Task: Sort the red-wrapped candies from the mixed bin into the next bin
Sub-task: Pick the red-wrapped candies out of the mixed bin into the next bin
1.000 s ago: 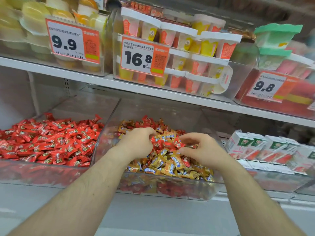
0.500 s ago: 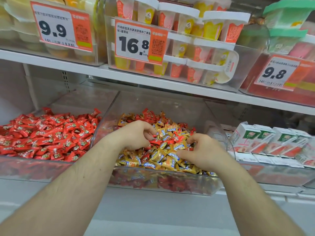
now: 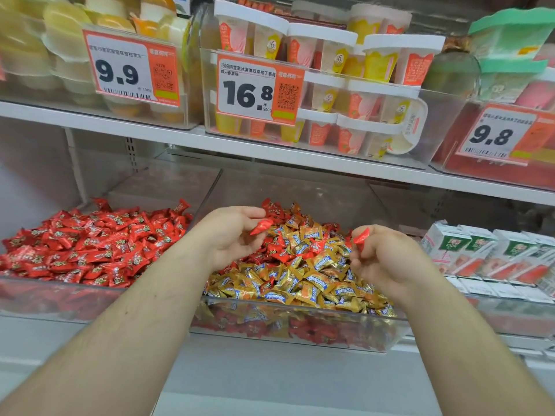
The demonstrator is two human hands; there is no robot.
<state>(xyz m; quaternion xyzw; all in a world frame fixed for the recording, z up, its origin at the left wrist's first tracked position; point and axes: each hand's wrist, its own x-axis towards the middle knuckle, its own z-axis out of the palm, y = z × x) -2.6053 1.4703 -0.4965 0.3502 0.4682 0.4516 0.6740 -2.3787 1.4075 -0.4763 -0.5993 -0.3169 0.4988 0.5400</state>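
Red candy [image 3: 260, 227] pinched in left hand [image 3: 231, 238], another red candy [image 3: 361, 235] pinched in right hand [image 3: 387, 259], both above mixed bin [image 3: 300, 325]; red bin [image 3: 60, 298] just beside, at left.

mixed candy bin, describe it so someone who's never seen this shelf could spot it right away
On the lower shelf, under the 16.8 price tag, sits the clear mixed bin, between the all-red bin on its left and the small cartons on its right. It alone holds gold-and-blue wrapped candies with red ones scattered through them, and both hands hover over it.
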